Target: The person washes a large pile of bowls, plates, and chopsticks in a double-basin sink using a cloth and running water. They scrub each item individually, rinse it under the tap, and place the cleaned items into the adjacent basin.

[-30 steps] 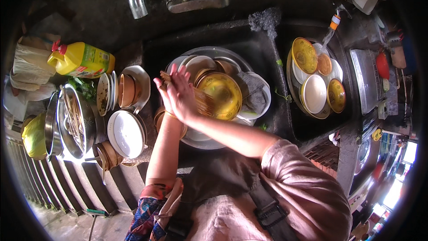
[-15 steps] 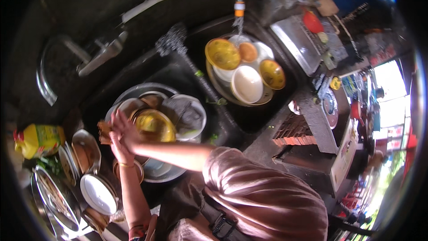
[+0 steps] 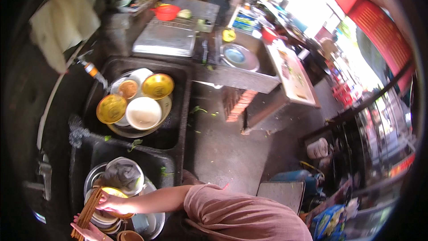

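Note:
A bundle of brown wooden chopsticks (image 3: 92, 209) slants over the near sink basin. My right hand (image 3: 109, 202) grips it near its upper end, fingers curled against the sticks. Lower down, my left hand (image 3: 91, 232) holds the bundle's other end, with its fingers partly behind the sticks. Below my hands, a large metal basin (image 3: 159, 223) holds stacked bowls, one of them yellow. A white bowl (image 3: 139, 179) with a grey cloth (image 3: 122, 175) in it sits just beyond my right hand. A brown bowl (image 3: 130, 235) shows at the lower edge.
In the far sink basin, water runs from an orange-banded tap (image 3: 92, 70) onto yellow bowls (image 3: 158, 86) and a white bowl (image 3: 143, 113). Steel scouring mesh (image 3: 79, 132) lies by the sink divider (image 3: 120, 145). A metal board (image 3: 164, 41) and red basin (image 3: 167, 12) stand beyond.
My view has swung right, so the sinks appear farther left and lower. My hands, pressed together around the chopsticks before, are now apart along the bundle, which shows more fully.

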Motion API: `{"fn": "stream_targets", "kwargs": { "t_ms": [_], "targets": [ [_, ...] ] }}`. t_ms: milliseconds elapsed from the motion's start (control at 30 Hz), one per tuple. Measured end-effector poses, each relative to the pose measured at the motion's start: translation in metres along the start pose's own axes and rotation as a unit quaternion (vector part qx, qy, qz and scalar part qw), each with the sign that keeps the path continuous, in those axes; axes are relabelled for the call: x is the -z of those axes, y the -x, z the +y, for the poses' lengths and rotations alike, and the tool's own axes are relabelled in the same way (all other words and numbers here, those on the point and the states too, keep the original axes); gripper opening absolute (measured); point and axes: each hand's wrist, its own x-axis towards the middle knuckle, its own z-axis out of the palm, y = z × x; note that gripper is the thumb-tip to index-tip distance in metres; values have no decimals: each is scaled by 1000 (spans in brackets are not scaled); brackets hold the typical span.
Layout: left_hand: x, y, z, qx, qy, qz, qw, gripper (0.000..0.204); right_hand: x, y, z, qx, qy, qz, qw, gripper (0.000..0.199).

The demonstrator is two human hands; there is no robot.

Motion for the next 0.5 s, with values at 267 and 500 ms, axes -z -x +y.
{"fn": "stream_targets", "kwargs": {
  "t_ms": [267, 500],
  "targets": [
    [-80, 138, -69, 260, 42, -531, 805, 69, -32, 10, -143, 210, -161, 122, 957, 42],
    [-44, 95, -68, 419, 7, -587, 693, 72, -24, 37, -137, 209, 58, 9, 976, 19]
  ]
}}
